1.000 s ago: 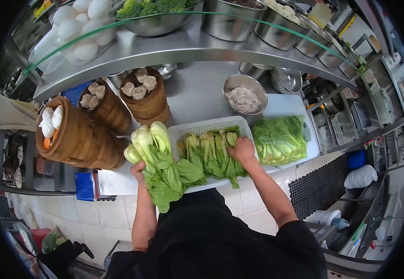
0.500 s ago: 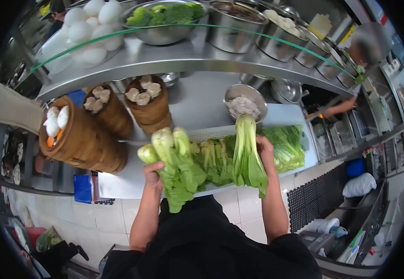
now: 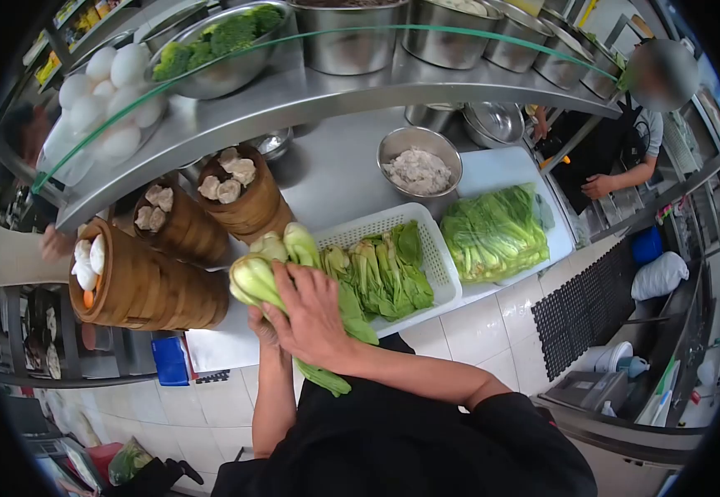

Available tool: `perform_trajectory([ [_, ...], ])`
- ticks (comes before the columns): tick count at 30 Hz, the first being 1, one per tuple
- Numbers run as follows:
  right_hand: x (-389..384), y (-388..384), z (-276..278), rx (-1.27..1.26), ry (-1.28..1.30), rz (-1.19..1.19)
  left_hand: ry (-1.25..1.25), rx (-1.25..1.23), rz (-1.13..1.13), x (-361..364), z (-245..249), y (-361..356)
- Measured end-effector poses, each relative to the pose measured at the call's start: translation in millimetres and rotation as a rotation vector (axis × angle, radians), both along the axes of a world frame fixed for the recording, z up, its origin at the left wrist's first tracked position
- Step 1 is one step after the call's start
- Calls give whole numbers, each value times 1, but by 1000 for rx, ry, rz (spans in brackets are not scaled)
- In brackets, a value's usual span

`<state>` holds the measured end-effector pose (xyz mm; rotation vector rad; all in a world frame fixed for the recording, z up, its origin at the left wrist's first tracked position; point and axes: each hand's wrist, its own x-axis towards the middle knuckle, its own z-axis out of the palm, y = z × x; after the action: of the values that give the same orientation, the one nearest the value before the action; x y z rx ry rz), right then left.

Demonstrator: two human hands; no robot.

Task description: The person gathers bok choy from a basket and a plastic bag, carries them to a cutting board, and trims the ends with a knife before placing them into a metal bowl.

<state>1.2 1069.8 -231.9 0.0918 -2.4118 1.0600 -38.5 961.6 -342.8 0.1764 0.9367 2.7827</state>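
Several heads of bok choy point(image 3: 254, 280) are bunched at the left of the white basket, white bases up and leaves hanging down. My left hand point(image 3: 265, 326) is wrapped round them from below, partly hidden. Over the bunch lies my right hand point(image 3: 304, 305), its fingers pressed on the stalks and its forearm crossing in front of my body. The perforated white basket point(image 3: 451, 286) holds more greens point(image 3: 383, 273). Beside it, a clear bag of leafy greens point(image 3: 494, 232) rests on a white board point(image 3: 492, 170). A metal bowl of pale minced food point(image 3: 418, 171) stands behind the basket.
Bamboo steamers point(image 3: 157, 286) with dumplings and eggs stand at the left. Above the counter runs a metal shelf point(image 3: 335, 98) with a glass edge, a broccoli bowl point(image 3: 219, 50), eggs point(image 3: 103, 108) and metal pots. A co-worker point(image 3: 625, 149) is at the right; another person's hand point(image 3: 56, 243) shows at far left.
My right hand has moved left from over the basket to my left hand, bringing its bok choy to the bunch. The view has shifted, and the co-worker at the right shows more.
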Motion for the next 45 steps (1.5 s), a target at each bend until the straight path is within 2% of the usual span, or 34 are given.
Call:
perform_trajectory([
  [3,1,1,3,-16,-19,134,-107,9,99,1,2,-5],
  [5,-2,19,-2,-291,23,388,-54,109,66,-2,-1,-13],
  [6,-5,37,6,-385,14,307,-89,109,113,-2,12,-9],
  [8,-19,85,-13,-280,-7,60,-39,185,95,-6,10,-14],
  [9,-26,112,-34,-265,-168,-52,14,257,64,-6,9,-17],
  [10,-32,138,-65,-119,-316,-142,-2,249,98,-6,9,-20],
  [11,-31,158,-100,57,-360,-140,0,252,107,-7,9,-23],
  [12,-29,164,-105,234,-400,-139,-14,235,105,-8,8,-27],
  [15,-24,170,-114,300,-557,-229,-33,189,129,-9,4,-34],
  [16,-23,173,-112,303,-559,-224,-37,159,145,-9,3,-35],
  [18,-23,181,-108,340,-740,-187,-61,156,166,-6,5,-34],
  [25,-44,161,-113,451,-882,-274,-85,108,186,-3,16,-31],
  [27,-49,161,-111,368,-983,-307,-80,122,172,-6,11,-34],
  [31,-52,168,-107,332,-1011,-302,-83,142,178,-6,7,-34],
  [33,-56,179,-111,152,-1125,-259,-84,120,206,-6,7,-36],
  [34,-54,183,-114,159,-1124,-253,-88,95,230,-5,7,-38],
  [37,-39,196,-117,52,-997,-269,-40,153,185,-6,2,-44],
  [39,-29,204,-115,-333,-891,-130,-32,184,133,-5,2,-46],
  [40,-23,206,-114,-330,-892,-133,-22,211,79,-4,5,-46],
  [42,-13,208,-113,-553,-674,-97,-15,222,71,-5,10,-46],
  [45,-5,213,-102,-698,-587,-73,-9,229,76,-5,11,-49],
])
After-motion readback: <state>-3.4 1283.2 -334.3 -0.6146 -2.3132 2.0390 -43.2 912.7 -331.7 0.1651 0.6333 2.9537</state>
